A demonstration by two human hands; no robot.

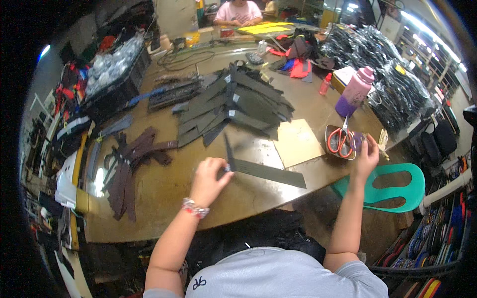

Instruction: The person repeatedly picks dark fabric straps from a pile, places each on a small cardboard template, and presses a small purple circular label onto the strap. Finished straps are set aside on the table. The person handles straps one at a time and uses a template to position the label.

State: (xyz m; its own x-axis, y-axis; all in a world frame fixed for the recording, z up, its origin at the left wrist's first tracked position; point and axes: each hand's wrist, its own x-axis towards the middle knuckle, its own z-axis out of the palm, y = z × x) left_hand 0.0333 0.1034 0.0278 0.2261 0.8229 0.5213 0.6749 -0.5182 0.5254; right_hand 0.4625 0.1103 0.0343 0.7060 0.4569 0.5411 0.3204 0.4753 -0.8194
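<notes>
My left hand [212,175] is over the table, its thumb and fingers closed on the end of a dark fabric strap piece [270,173] that stretches right across the tabletop. At the right, my right hand [367,152] is raised beside a small tray [331,131] and touches a small purple item [357,140], partly hidden by the fingers. Orange-handled scissors [341,142] stand in the tray. Beyond my hands lies a layered stack of dark fabric pieces [208,108] with white labels. A tan sheet [298,143] is between the stack and the tray.
Dark brown straps [128,164] lie at left, near a black crate [128,80] of plastic-wrapped items. A pink-purple bottle [354,93] and red spray bottle [325,84] stand at right, by plastic-wrapped goods [398,85]. A green stool [415,188] adjoins the table. A person [238,13] sits opposite.
</notes>
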